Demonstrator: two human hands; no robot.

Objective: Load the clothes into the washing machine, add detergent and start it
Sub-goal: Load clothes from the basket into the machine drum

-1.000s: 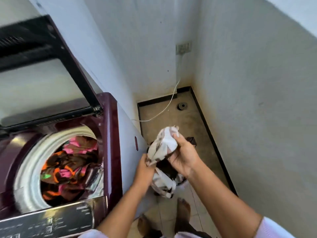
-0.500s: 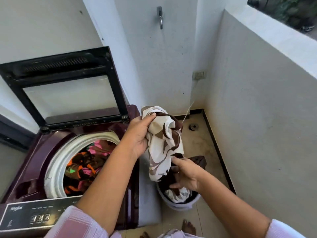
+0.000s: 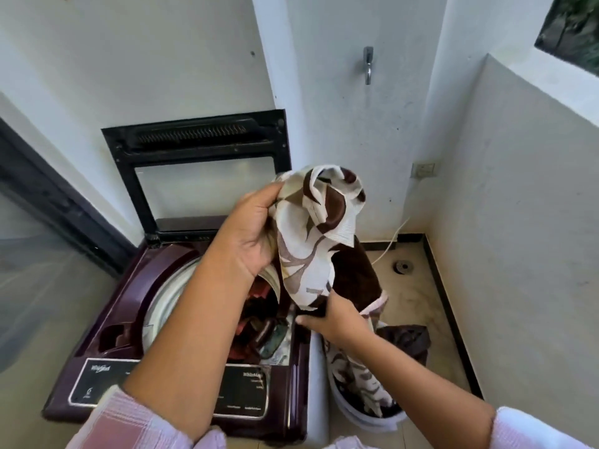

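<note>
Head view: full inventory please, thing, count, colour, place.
Top-loading washing machine: 1, maroon, left, against the wall.
Glass lid: 1, black-framed, raised open behind the drum.
Clothes in the drum: a heap, red and dark, inside the machine.
Patterned cloth: 1, cream and brown, held above the machine's right edge.
Round plastic basket: 1, white, floor right of the machine, clothes inside.
Metal tap: 1, silver, on the wall.
Wall socket: 1, pale, far corner.
Floor drain: 1, dark.
Left hand: grips the cloth's top.
Right hand: grips it lower.
</note>
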